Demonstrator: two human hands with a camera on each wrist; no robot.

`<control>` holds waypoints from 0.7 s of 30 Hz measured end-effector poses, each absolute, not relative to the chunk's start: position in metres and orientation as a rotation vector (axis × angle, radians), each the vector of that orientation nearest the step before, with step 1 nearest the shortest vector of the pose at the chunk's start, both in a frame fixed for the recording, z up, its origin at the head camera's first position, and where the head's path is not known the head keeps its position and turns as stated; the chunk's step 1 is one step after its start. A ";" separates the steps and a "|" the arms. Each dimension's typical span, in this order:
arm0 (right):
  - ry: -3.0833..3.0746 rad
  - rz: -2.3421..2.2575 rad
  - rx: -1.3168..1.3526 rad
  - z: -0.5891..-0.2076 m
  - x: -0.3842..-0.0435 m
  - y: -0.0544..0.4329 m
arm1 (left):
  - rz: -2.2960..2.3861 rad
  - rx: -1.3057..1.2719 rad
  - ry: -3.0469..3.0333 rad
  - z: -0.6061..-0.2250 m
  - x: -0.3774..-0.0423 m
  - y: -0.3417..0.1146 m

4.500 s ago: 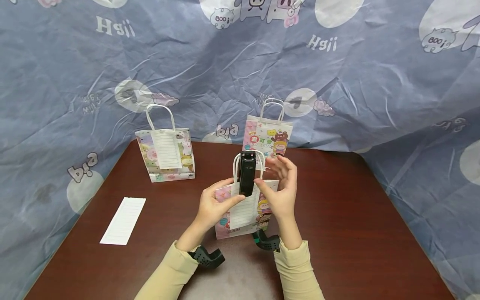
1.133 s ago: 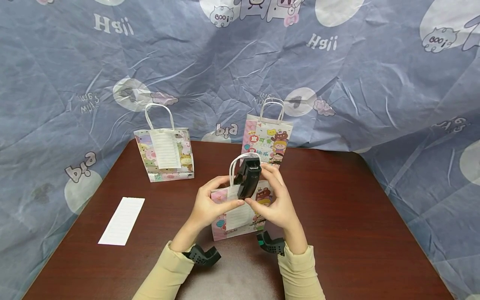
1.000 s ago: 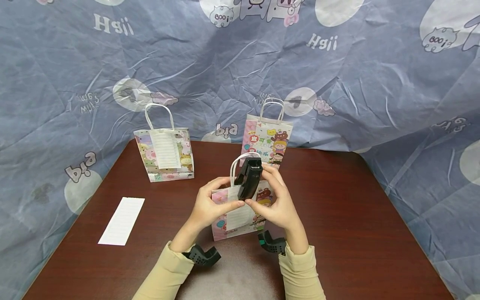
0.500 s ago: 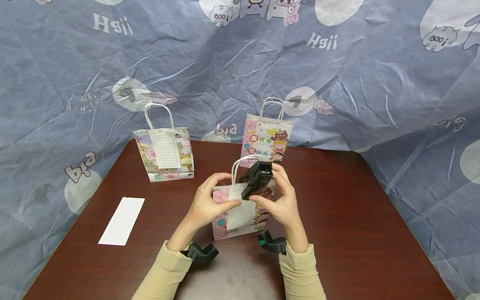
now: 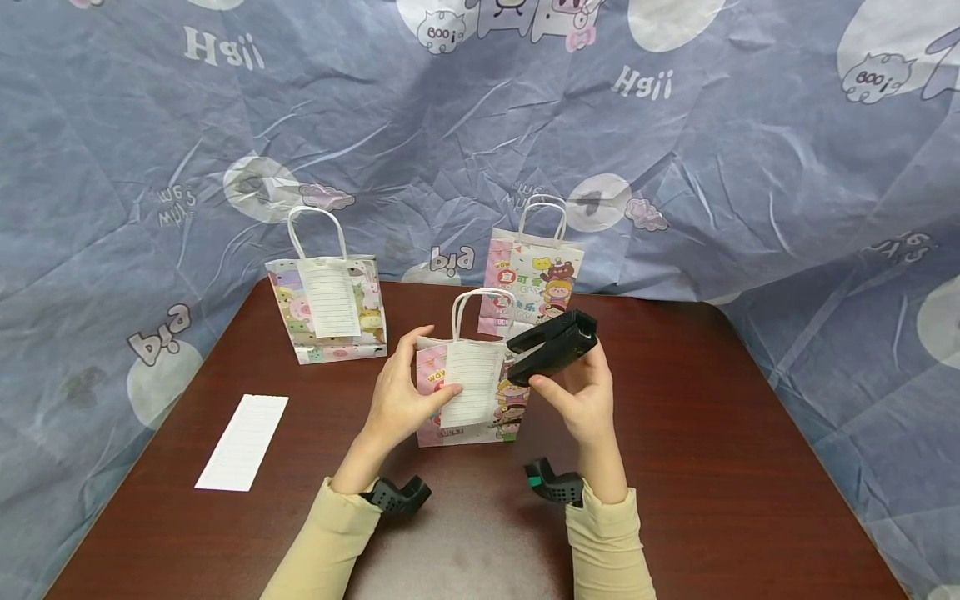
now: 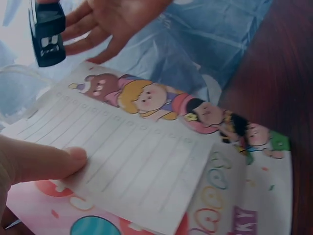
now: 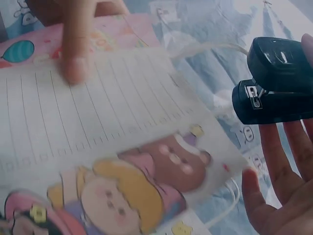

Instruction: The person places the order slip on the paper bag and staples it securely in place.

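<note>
A small gift bag with cartoon figures and white handles is in front of me, a lined paper sheet lying over its front. My left hand pinches the bag and sheet at the left edge. In the left wrist view its thumb presses on the sheet, and its other fingers are mostly hidden behind the bag. At the bag's upper right, my right hand holds a black stapler apart from the paper. The right wrist view shows the stapler's mouth gaping.
Another gift bag with a lined sheet on its front stands at the back left. A third bag stands behind the held one. A loose lined sheet lies on the dark wooden table at left. A blue printed cloth hangs behind.
The stapler has left the bag's top edge, moving right and tipping over sideways in my right hand. My left hand has shifted slightly left, and the bag has risen a little.
</note>
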State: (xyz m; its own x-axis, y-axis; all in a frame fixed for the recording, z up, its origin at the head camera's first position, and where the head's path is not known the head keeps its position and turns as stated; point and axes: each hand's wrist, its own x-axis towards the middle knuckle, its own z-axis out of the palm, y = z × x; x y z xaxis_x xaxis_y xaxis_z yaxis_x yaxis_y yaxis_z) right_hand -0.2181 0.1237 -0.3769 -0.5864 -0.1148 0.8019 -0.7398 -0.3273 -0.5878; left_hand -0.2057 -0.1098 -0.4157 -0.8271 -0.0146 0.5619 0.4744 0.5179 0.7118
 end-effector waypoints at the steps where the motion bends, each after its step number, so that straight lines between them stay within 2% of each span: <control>1: -1.474 1.983 1.092 -0.377 -0.219 0.126 | -1.267 -0.367 -2.245 -0.417 -0.207 -0.110; 21: -1.509 2.109 0.769 -0.391 -0.228 0.161 | -1.220 -0.245 -2.120 -0.446 -0.225 -0.116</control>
